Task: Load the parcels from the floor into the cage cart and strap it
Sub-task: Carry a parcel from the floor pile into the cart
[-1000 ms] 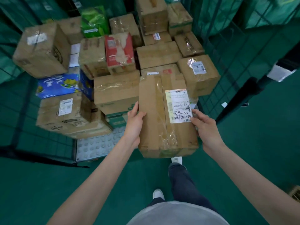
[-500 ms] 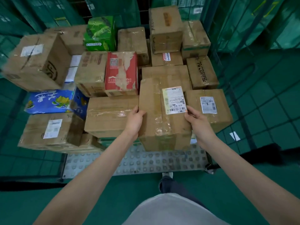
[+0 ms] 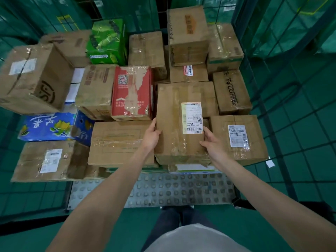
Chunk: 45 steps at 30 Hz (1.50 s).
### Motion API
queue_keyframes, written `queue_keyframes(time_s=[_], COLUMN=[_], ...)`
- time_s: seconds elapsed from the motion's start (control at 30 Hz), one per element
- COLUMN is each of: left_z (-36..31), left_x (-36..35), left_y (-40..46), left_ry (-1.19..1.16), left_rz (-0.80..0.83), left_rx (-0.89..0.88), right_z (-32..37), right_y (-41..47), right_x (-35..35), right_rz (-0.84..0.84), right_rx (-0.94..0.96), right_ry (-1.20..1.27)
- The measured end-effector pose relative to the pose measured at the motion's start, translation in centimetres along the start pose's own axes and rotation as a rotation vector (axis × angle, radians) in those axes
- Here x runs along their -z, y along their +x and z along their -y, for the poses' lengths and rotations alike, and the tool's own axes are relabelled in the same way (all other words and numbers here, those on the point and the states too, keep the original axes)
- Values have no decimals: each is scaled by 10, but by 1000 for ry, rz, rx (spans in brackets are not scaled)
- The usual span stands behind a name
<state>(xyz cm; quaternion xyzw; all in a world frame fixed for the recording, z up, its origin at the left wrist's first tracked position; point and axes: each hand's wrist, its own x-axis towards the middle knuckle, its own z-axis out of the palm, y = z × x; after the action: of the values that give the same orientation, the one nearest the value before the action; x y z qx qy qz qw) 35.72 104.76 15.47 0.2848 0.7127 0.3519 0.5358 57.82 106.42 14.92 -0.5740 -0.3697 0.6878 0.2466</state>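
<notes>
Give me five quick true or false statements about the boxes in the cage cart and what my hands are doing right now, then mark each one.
1. Both hands hold the long brown parcel by its sides. True: left hand, right hand.
2. The held parcel has no label. False: a white barcode label sits on top.
3. A red carton sits just beyond the left hand. True.
4. The green carton is at the cart's near edge. False: it is toward the back.
5. The blue carton lies right of the held parcel. False: it lies to the left.
</notes>
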Motion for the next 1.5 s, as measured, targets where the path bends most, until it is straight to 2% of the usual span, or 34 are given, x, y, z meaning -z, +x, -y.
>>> queue_keyframes(time_s=[0.17,0.37,0.6,0.83,0.97,1.07,1.13,1.37,1.5], left_z=[20,59,64,18,-28,-73,-100,-179,-195], left_x=[7,7,9,20,33,45,56,81,97], left_y=[-1,-19,-16,3,39,73,95,160,210], left_ry=[13,-59,-228,-292,-314,-362,-349,-425,-401], left_rz=[35,141,167,93,65,-23,-110,-160,-217], left_rx=[0,195,193,-13,-124,-170,-165,-344,-349], right_z=[-11,-33,-31,24,80,126,156,241,269], right_y=[3,-1,-3,-2,28,64,86,179,214], right_x=[2,-5,-26,-43,-49,-55,-63,-87,-107], right_rz=[9,43,-18,-63,-8,27,57,145,138], right_rx=[-45,-240,-129,90,211,307,337,374,337], right_ry=[-17,0,82,68,68,9,-27,-72,-69])
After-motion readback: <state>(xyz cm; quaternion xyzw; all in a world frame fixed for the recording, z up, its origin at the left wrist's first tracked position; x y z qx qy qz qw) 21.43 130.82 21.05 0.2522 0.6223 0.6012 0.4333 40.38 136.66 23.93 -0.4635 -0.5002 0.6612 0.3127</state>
